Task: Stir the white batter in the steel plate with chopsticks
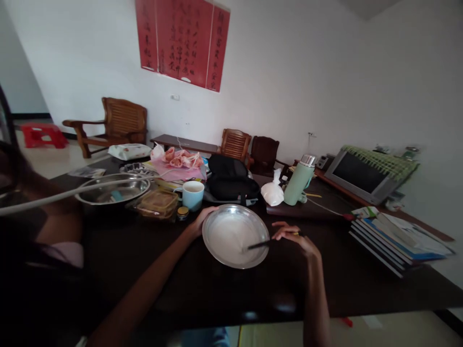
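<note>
A round, shallow metal basin (pixel 213 241) sits tilted slightly on the dark table in front of me. Its bottom looks pale; I cannot tell whether a whitish layer lies in it. At its left rim my left hand (pixel 205 220) grips the edge, fingers behind it. My right hand (pixel 293 236), at the right side, is closed round a thin black-handled utensil (pixel 259 244) that reaches over the rim. The utensil's light tip is down in the basin, too blurred to name. A light blue mug (pixel 193 195) and a small gold-lidded jar (pixel 183 213) stand beyond my left hand.
A knotted white bag (pixel 273 193) and a green thermos (pixel 299 180) stand behind the basin, beside a black bag (pixel 231 180). Folders (pixel 383 248) are stacked at right. A plastic food box (pixel 157 203) and another metal basin (pixel 87 193) lie left, near another person's arm (pixel 54 202).
</note>
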Demonstrator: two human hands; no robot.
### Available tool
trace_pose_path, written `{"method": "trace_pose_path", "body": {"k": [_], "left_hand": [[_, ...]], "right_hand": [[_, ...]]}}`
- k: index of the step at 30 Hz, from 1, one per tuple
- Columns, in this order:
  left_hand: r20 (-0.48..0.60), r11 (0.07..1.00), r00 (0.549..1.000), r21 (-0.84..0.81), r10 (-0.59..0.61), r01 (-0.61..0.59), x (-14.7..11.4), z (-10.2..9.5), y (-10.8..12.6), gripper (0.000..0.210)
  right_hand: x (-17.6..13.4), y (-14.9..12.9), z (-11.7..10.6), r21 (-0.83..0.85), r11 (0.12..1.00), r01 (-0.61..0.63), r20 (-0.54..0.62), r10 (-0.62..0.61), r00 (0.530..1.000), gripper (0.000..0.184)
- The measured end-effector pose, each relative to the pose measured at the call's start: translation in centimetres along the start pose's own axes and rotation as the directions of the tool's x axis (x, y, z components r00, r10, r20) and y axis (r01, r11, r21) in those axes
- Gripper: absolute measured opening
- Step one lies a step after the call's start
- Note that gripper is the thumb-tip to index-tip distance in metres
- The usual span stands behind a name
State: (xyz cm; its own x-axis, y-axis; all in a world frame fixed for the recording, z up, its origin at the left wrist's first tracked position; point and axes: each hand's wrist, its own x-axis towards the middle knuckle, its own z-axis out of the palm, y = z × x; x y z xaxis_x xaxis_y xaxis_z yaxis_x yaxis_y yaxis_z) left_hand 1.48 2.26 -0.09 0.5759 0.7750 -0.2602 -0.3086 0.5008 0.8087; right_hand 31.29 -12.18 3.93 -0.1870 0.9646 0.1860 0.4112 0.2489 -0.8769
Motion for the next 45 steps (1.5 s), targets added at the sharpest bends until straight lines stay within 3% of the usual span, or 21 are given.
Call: {"method": "trace_pose_path", "body": {"k": [3,5,8,10,11,13,14,17,21,25,27,30,33,36,37,39,42,45], "left_hand": [[0.017,1.000,0.999,-0.004,-0.029,0.029,0.3,-0.1,0.0,0.020],[0.038,1.000,0.999,-0.003,-0.019,0.019,0.4,-0.2,-0.1,0.022],[0.058,1.000,0.998,0.004,0.016,-0.017,0.5,-0.4,-0.1,0.023],[0.063,1.000,0.998,0.008,-0.006,0.005,0.5,-0.6,-0.1,0.026],[0.058,1.000,0.998,0.016,-0.027,0.026,0.4,-0.6,0.0,0.028],[0.020,0.999,0.999,0.034,-0.037,0.036,0.2,-0.6,0.1,0.030],[0.005,0.999,0.999,0.043,-0.033,0.032,0.1,-0.6,0.2,0.030],[-0.002,0.999,1.000,0.041,-0.023,0.023,-0.2,-0.3,0.3,0.028],[-0.042,0.999,0.999,0.031,-0.007,0.009,-0.3,0.1,0.5,0.023],[-0.096,0.993,0.995,0.118,0.024,-0.013,-0.7,0.2,0.7,0.014],[-0.093,0.984,0.995,0.177,0.041,-0.024,-0.7,-0.1,0.9,0.012],[-0.068,0.979,0.996,0.201,0.058,-0.043,-0.4,-0.4,0.9,0.012],[-0.072,0.990,0.997,0.141,0.013,-0.003,-0.2,-0.2,0.6,0.017],[-0.049,0.999,0.998,0.043,-0.027,0.029,-0.1,-0.2,0.5,0.019],[-0.039,1.000,0.999,0.014,-0.023,0.023,0.0,-0.3,0.5,0.019],[-0.027,1.000,0.999,-0.009,-0.027,0.027,0.2,-0.4,0.4,0.017],[-0.025,0.998,0.999,0.050,-0.046,0.047,0.3,-0.4,0.6,0.018],[-0.084,0.986,0.990,0.128,0.117,-0.105,-0.1,-0.1,0.8,0.013]], "right_hand": [[0.8,-0.6,1.2,-0.030,0.999,0.031,0.113,-0.027,0.993,0.033],[1.6,-0.7,1.8,-0.097,0.994,0.041,0.020,-0.039,0.999,0.036],[1.3,-0.4,0.7,-0.136,0.991,-0.018,-0.184,-0.007,0.983,0.042],[0.4,-0.1,-0.3,-0.112,0.993,-0.034,-0.199,0.011,0.980,0.041],[0.0,-0.1,-0.4,-0.098,0.995,-0.016,-0.155,0.000,0.988,0.037],[-0.2,-0.4,0.3,-0.101,0.994,0.038,0.123,-0.026,0.992,0.031],[0.0,-0.6,1.0,-0.129,0.988,0.086,0.150,-0.066,0.987,0.029],[1.2,-1.4,2.7,-0.215,0.967,0.134,0.005,-0.136,0.991,0.031],[1.1,-0.5,1.3,-0.107,0.994,0.034,-0.159,-0.051,0.986,0.034],[-0.1,0.3,1.0,0.021,0.996,0.090,0.084,-0.091,0.992,0.035],[0.5,0.2,2.0,0.014,0.991,0.131,0.117,-0.132,0.984,0.035],[1.4,0.5,2.8,-0.028,0.990,0.141,-0.007,-0.141,0.990,0.033],[0.9,0.7,1.6,-0.025,0.997,0.078,-0.156,-0.081,0.984,0.033],[-0.1,-0.2,0.5,0.002,0.999,0.054,-0.035,-0.054,0.998,0.036],[-0.2,-0.5,0.5,0.009,0.998,0.058,0.051,-0.058,0.997,0.038],[0.0,-0.9,1.1,-0.025,0.998,0.064,0.110,-0.061,0.992,0.033],[1.0,-0.5,1.9,-0.081,0.993,0.082,-0.015,-0.084,0.996,0.031],[1.3,0.5,1.6,-0.046,0.997,0.054,-0.185,-0.061,0.981,0.037]]}}
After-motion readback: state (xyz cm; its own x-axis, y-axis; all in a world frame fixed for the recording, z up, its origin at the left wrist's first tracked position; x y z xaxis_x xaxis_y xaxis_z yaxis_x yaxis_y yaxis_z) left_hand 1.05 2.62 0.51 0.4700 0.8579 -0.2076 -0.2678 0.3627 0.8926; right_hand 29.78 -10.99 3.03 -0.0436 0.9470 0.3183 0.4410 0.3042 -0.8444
